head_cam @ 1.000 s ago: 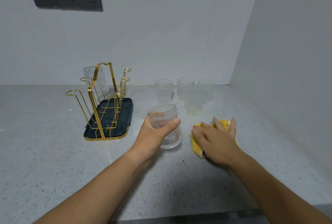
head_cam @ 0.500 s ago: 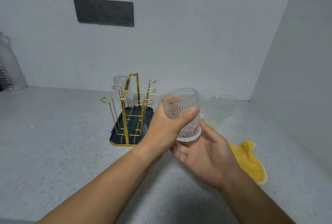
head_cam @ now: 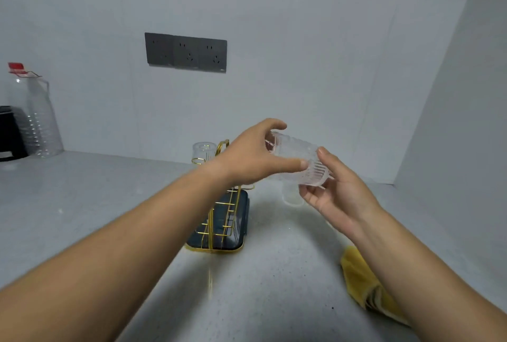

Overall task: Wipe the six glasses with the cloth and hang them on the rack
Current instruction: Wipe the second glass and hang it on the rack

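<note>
Grey speckled stone made up the counter [head_cam: 82, 204], backed by a pale wall with a dark socket panel [head_cam: 186, 52]; above it the ribbed glass [head_cam: 299, 160] was held in the air, tilted, between both hands; the left hand [head_cam: 255, 155] pinched it near the rim, the right hand [head_cam: 340, 191] cupped its base with fingers loosely spread; the yellow cloth [head_cam: 365, 284] lay on the counter, touching neither hand; the gold wire rack [head_cam: 222, 204] stood below on its dark tray, one glass [head_cam: 201, 151] already hung at the back. The risk lay in the handover; a light two-point hold on slick glass could slip and drop it onto the rack; unwiped, it might also be hung too soon.
</note>
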Available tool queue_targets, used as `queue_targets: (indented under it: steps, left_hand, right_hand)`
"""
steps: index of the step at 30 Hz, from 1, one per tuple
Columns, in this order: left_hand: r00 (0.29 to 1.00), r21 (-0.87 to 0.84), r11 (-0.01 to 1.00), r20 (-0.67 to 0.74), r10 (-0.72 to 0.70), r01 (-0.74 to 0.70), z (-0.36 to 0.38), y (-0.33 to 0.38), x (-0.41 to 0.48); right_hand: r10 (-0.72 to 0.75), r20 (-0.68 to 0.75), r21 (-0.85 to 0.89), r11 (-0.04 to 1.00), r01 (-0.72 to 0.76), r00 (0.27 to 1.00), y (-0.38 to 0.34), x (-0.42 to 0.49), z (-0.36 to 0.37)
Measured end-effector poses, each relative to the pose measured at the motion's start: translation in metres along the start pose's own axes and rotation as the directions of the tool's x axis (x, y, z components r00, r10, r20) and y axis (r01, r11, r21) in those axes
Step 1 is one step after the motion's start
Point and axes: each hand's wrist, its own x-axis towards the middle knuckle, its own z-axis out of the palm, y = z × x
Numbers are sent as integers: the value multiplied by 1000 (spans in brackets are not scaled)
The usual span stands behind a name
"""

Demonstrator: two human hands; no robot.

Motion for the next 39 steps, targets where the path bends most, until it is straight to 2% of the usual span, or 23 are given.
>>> queue_targets:
  steps: [4,6,8,12,17,19,22,26,33,39]
  left_hand:
    - [988,239,969,153,24,-61,-20,8,48]
    - [983,300,952,186,1,-57,-26,6,68]
    - [980,313,949,198,-27,-37,-31,0,85]
    - [978,272,962,203,-39,-18,-39,-16,108]
    - [993,112,993,108,-50,38,-52,-41,125]
    - [993,61,997,97,-61,56,-55,-48,128]
    - [991,46,995,93,-92,88,-57,-60,137]
    - [983,56,991,134,-128,121,-62,-79,148]
    - [944,-63,972,259,-202,226,-72,-94,155]
    - [901,-129,913,263,-344,386,-70,-100,163]
  right_hand:
    - [-48,-15,-226,973,43,999,-25,32,13]
    - [-67,-11,-311,948,60,998,-34,48,19]
    - [-80,-5,-324,943,74,997,-39,65,26]
    - [-108,30,-312,943,112,994,-40,99,39]
    - [-113,129,-232,962,141,985,-28,141,48]
    - [-97,189,-261,954,145,977,-23,152,49]
    - [-80,234,-400,901,170,969,-19,169,49]
    - [-78,259,-506,838,204,963,-11,189,48]
    - [-127,278,-521,813,261,952,9,207,46]
    - [-197,303,-538,772,338,932,24,219,43]
